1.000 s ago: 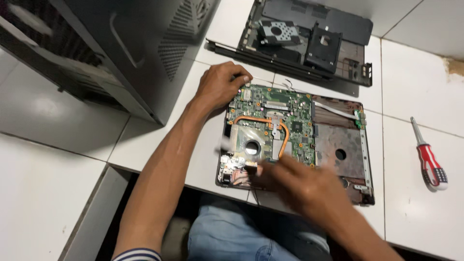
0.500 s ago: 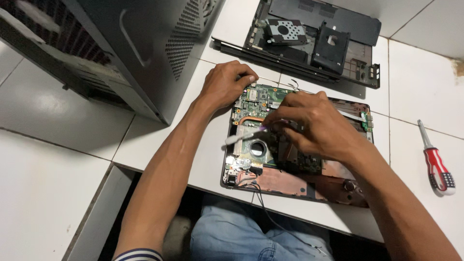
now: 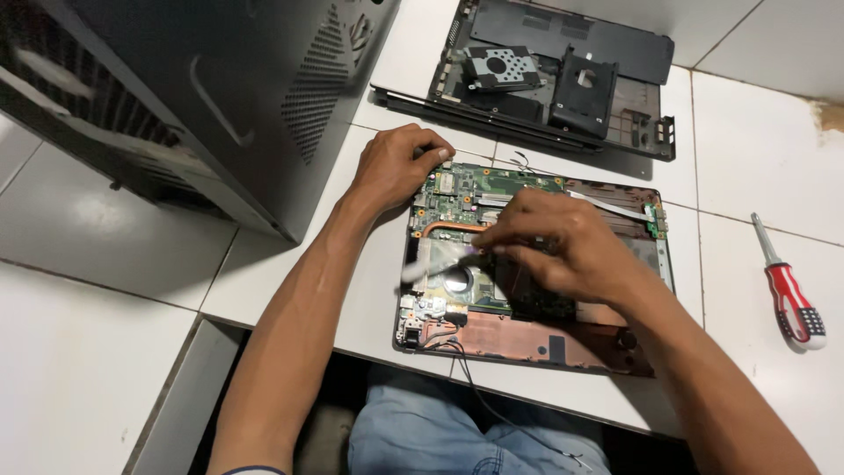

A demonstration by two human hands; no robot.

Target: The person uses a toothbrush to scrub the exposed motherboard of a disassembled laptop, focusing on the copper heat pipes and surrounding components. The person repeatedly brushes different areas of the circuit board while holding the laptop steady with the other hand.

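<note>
Denim-blue jeans [image 3: 440, 440] covered your lap at the bottom of the frame, under the edge of the white tiled bench [image 3: 105, 352], with a thin dark cable [image 3: 492, 405] hanging off the bench over them. Just above, at centre frame, lay the opened laptop base [image 3: 527, 339], its reddish-brown shell showing along the near edge and the green circuit board [image 3: 501, 189] filling its far half. A copper heat pipe [image 3: 448, 229] curved across the left part of the board.

Your right hand [image 3: 563, 242] came in from the lower right and hovered over the middle of the board, fingers drawn together and pinching a slim, blurred tool [image 3: 440, 264] whose pale tip pointed left; what kind of tool it was could not be made out. Your left hand [image 3: 396, 167] rested at the base's upper-left corner, fingers curled over its edge and pressing down.

At the right of the frame a red-handled screwdriver [image 3: 787, 290] lay on the bench, well apart from the base. Farther off, at top centre, sat a black laptop bottom cover [image 3: 563, 70]. A dark metal computer case [image 3: 202, 97] filled the upper left.
</note>
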